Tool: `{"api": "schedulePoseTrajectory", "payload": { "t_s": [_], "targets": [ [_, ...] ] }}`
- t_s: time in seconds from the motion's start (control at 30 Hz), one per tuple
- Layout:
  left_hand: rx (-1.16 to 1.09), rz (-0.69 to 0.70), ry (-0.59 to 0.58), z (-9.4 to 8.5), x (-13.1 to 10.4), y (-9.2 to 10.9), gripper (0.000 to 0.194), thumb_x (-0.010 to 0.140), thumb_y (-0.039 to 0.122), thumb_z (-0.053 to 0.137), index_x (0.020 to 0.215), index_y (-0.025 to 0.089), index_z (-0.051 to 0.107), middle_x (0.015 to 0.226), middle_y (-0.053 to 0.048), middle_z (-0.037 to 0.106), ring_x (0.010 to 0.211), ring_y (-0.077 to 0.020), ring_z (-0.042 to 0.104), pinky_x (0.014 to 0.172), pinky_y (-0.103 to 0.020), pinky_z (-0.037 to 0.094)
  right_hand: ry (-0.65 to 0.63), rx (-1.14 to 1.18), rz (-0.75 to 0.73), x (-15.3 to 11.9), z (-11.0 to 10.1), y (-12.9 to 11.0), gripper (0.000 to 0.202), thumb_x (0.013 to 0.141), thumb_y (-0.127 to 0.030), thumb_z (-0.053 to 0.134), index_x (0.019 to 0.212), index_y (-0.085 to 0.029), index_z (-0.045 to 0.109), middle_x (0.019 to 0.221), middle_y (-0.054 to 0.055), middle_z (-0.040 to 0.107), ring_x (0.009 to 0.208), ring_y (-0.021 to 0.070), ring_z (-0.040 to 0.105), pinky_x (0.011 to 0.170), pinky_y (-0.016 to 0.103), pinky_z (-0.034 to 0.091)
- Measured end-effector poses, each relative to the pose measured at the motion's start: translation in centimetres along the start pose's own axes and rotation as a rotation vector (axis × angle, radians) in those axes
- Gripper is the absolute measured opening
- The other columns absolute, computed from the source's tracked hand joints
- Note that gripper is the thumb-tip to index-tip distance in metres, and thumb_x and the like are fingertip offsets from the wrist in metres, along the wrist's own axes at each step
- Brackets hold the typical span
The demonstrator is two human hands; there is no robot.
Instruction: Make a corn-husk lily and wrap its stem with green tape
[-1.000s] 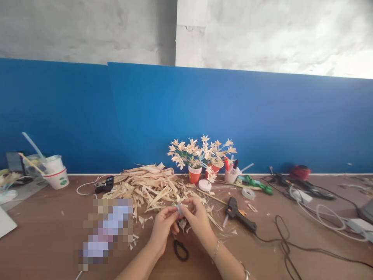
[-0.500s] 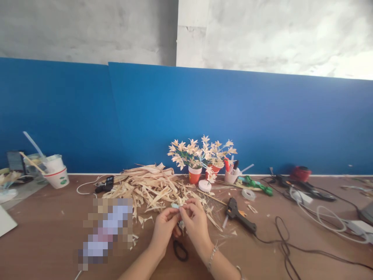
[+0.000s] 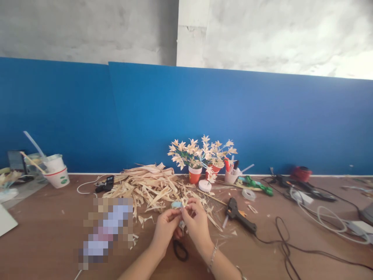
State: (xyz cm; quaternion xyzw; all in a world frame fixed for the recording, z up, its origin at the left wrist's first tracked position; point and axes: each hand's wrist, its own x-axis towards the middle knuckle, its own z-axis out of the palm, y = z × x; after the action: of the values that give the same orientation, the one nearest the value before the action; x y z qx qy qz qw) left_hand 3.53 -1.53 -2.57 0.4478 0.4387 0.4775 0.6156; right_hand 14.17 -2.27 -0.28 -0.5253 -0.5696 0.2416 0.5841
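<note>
My left hand (image 3: 167,225) and my right hand (image 3: 196,223) meet at the fingertips over the near middle of the table, both closed in a pinch. A short pale blue strip (image 3: 176,204) sticks out above the left fingertips. Between the right fingertips shows a small cream husk flower (image 3: 184,203), largely covered by the fingers. Just below the hands lies a black loop handle (image 3: 180,251), seemingly of scissors, its other end hidden under the hands. Beyond them spreads a pile of dry corn husks (image 3: 148,182).
Husk flowers (image 3: 192,147) stand in red paper cups (image 3: 194,175) at the back. To the right lie a hot glue gun (image 3: 239,216) with its trailing cord, a tape roll (image 3: 248,194) and white cables (image 3: 320,214). A white cup (image 3: 57,179) stands far left.
The pale blue strip shows a little more above my left fingertips. Both hands stay in nearly the same place.
</note>
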Motion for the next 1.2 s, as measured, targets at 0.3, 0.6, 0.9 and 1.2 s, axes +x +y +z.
{"api": "schedulePoseTrajectory", "payload": {
  "t_s": [0.3,0.6,0.9,1.2],
  "targets": [
    [0.055,0.138,0.09,-1.1,-0.1,1.4,0.05,0.069,0.038,0.061,0.112,0.014,0.052,0.041,0.006,0.05,0.034,-0.0066,0.036,0.033,-0.016,0.023,-0.121,-0.001,0.029,0.4,-0.5,-0.5,0.017,0.072,-0.022,0.053,0.057,-0.016,0.053,0.08,0.004,0.05,0.06,0.0118,0.047,0.051,0.023,0.038],
    [0.153,0.137,-0.025,-1.2,0.6,0.8,0.027,0.071,0.036,0.057,0.083,0.012,0.059,0.039,0.005,0.049,0.034,-0.0072,0.039,0.035,-0.017,0.028,-0.338,0.171,0.18,1.0,-0.9,0.6,0.026,0.069,-0.038,0.062,0.06,-0.016,0.053,0.058,-0.001,0.053,0.055,0.012,0.05,0.052,0.023,0.04],
    [0.119,0.159,0.058,-1.3,0.4,1.2,0.024,0.073,0.038,0.054,0.079,0.015,0.054,0.041,0.006,0.049,0.034,-0.0075,0.039,0.034,-0.017,0.028,-0.516,0.352,0.347,0.8,-0.6,1.1,0.035,0.065,-0.048,0.065,0.068,-0.014,0.057,0.059,0.0,0.059,0.048,0.0086,0.048,0.047,0.02,0.036],
    [0.084,0.187,0.037,-1.6,0.6,1.2,0.022,0.074,0.035,0.056,0.078,0.014,0.057,0.045,0.004,0.052,0.039,-0.0078,0.043,0.039,-0.018,0.031,-0.496,0.273,0.311,0.5,-0.3,1.0,0.024,0.069,-0.036,0.06,0.059,-0.016,0.05,0.048,-0.005,0.047,0.043,0.0062,0.038,0.043,0.019,0.03]
  ]
}}
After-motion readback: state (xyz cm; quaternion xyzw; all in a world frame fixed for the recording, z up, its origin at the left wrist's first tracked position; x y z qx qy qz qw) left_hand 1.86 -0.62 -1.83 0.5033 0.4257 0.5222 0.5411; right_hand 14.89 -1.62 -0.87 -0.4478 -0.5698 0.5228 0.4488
